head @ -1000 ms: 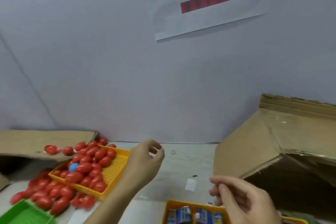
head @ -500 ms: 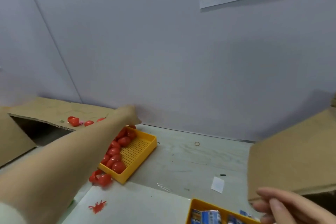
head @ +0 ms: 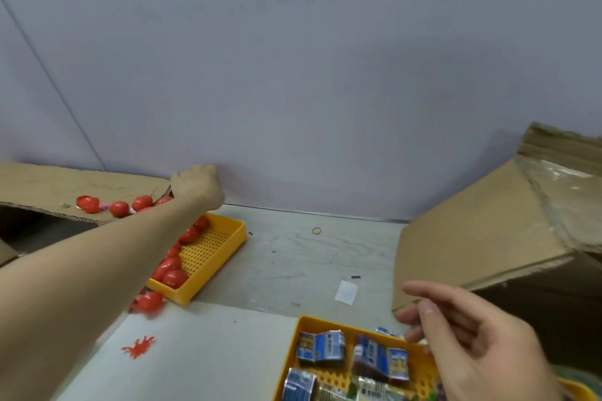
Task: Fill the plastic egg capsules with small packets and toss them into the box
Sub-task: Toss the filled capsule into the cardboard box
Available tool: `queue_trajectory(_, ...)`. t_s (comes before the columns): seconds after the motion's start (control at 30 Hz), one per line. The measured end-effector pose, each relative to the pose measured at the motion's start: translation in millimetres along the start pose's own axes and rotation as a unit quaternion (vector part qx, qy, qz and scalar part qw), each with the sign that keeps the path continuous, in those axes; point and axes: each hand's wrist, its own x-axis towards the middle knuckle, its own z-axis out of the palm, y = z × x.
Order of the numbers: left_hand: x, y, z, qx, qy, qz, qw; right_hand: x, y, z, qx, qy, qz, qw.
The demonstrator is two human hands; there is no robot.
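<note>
Red egg capsules (head: 174,277) lie in a yellow mesh tray (head: 224,238) at the left, and several more (head: 119,208) sit on the flap of the left cardboard box (head: 39,185). My left hand (head: 195,185) is stretched far out over the tray's back end, at the flap's edge. Its fingers curl away from me, so what they hold is hidden. My right hand (head: 472,335) hovers with relaxed, spread fingers, holding nothing, over a second yellow tray (head: 306,325) of small blue packets (head: 321,347).
A big cardboard box (head: 472,238) with a raised flap stands at the right. A rubber band (head: 316,230), a white paper scrap (head: 346,292) and a red splat toy (head: 138,347) on a white sheet lie on the table. The wall is close behind.
My left arm has reached out from the table's middle to the far left, up to the left box's flap. My right hand has stayed low at the right, over the packet tray.
</note>
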Motion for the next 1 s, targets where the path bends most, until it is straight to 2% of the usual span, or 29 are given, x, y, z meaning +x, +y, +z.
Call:
queue_trajectory(0.07, -13, 5, -7, -0.106, 0.042, 0.005, 0.993, 0, 1, -3, 0.007, -0.004, -0.017, 1.000)
queue_trajectory(0.2, -62, 24, -31, -0.355, 0.092, 0.023, 0.930, -4, -9, -8, 0.000, -0.016, -0.021, 1.000)
queue_trajectory(0.27, -101, 37, -45, -0.450, 0.086, 0.026, 0.889, -6, -12, -13, -0.036, -0.032, -0.020, 0.999)
queue_trajectory(0.33, -143, 53, -57, -0.558, 0.020, 0.017, 0.830, -7, -14, -19, -0.115, -0.062, -0.032, 0.991)
queue_trajectory(0.43, -205, 79, -71, -0.705, -0.126, 0.002, 0.698, -10, -18, -25, -0.231, -0.098, -0.061, 0.966)
queue_trajectory(0.47, -223, 86, -74, -0.750, -0.164, -0.009, 0.641, -11, -19, -27, -0.249, -0.104, -0.067, 0.960)
queue_trajectory(0.57, -259, 92, -77, -0.863, -0.237, -0.074, 0.439, -11, -21, -33, -0.287, -0.125, -0.067, 0.947)
queue_trajectory(0.6, -264, 88, -75, -0.880, -0.248, -0.084, 0.395, -10, -22, -34, -0.293, -0.135, -0.064, 0.944)
queue_trajectory(0.63, -268, 84, -73, -0.890, -0.252, -0.091, 0.370, -11, -23, -35, -0.301, -0.145, -0.056, 0.941)
queue_trajectory(0.7, -268, 76, -66, -0.894, -0.241, -0.105, 0.362, -11, -23, -35, -0.323, -0.152, -0.044, 0.933)
queue_trajectory(0.87, -260, 62, -56, -0.888, -0.222, -0.102, 0.390, -14, -20, -28, -0.365, -0.172, -0.030, 0.914)
queue_trajectory(1.0, -253, 63, -46, -0.863, -0.213, -0.075, 0.452, -19, -27, -17, -0.381, -0.226, -0.033, 0.896)
